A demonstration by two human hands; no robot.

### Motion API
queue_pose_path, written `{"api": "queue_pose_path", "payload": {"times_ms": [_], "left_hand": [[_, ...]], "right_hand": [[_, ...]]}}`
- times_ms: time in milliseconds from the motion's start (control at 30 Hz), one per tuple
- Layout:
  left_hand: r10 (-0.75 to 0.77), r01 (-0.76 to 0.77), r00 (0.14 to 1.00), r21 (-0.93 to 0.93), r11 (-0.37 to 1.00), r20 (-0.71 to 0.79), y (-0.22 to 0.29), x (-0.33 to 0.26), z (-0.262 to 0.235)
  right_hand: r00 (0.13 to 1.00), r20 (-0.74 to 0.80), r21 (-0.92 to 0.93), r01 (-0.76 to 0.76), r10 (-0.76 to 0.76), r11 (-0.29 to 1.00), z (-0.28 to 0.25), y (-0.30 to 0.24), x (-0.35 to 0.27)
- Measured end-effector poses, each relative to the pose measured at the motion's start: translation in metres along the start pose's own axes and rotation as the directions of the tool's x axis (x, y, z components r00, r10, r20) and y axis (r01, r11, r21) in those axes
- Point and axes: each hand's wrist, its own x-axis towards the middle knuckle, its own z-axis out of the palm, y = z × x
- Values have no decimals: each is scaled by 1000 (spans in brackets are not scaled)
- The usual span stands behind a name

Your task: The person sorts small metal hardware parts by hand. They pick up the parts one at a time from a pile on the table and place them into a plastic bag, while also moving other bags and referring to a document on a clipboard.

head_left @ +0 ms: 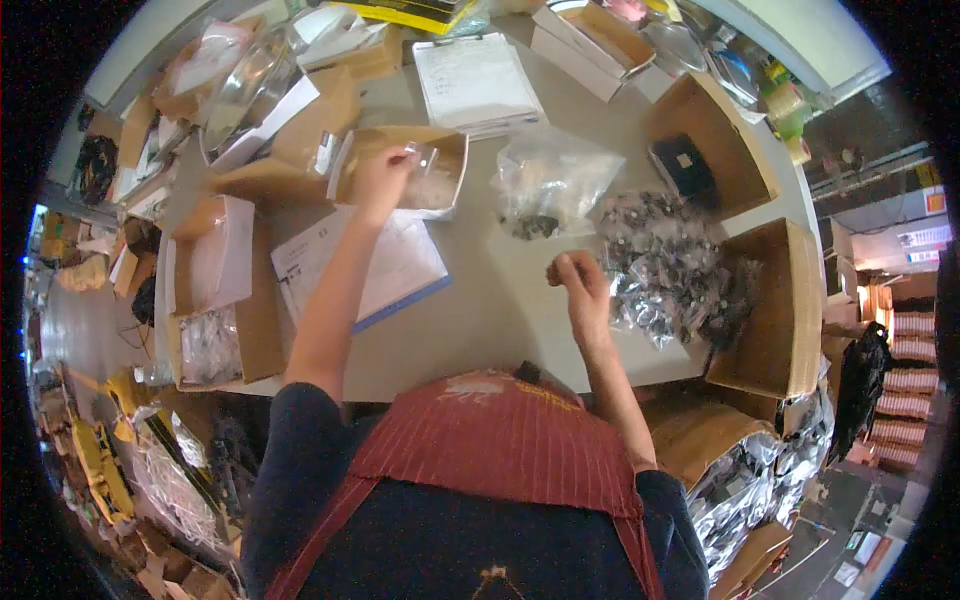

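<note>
Left hand (385, 180): stretched to 11 o'clock, fingers pinching a small clear bag (425, 157) at the mouth of a shallow cardboard tray (350, 165); more clear bags lying inside the tray.

Right hand (580, 285): at bench centre, curled into a loose fist, thumb against fingertips; too small to tell whether anything is pinched there.

At 3 o'clock of the right hand, touching or just beside it: heap of small filled packets (670, 265) holding dark parts, spread over the grey bench (480, 320).

At 12 o'clock of the right hand: large crumpled clear bag (555, 180) with dark pieces at its bottom.

Between the forearms: printed sheet (400, 265) on a blue-edged pad.

Farther out: clipboard with paper (475, 80) at 12 o'clock; open cardboard boxes at 2, 3 and 9 o'clock.

Step judged in hand: fetching an empty bag from the tray for packing. Next move calls for carrying the bag to the right hand and opening its mouth with both hands.
</note>
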Motion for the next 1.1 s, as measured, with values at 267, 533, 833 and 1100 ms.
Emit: {"api": "queue_pose_path", "payload": {"times_ms": [267, 533, 833, 1100], "left_hand": [[-154, 285, 958, -729, 623, 244, 64, -131, 26], [-191, 350, 902, -397, 848, 388, 16, -191, 42], [87, 0, 870, -176, 984, 485, 22, -191, 48], [-17, 0, 947, 53, 999, 321, 17, -206, 56]], "right_hand": [[980, 191, 75, 41, -55, 996, 72, -10, 18], [955, 276, -329, 197, -105, 924, 64, 10, 2], [683, 646, -422, 692, -341, 586, 47, 34, 8], [924, 206, -904, 306, -323, 299, 34, 63, 89]]}}
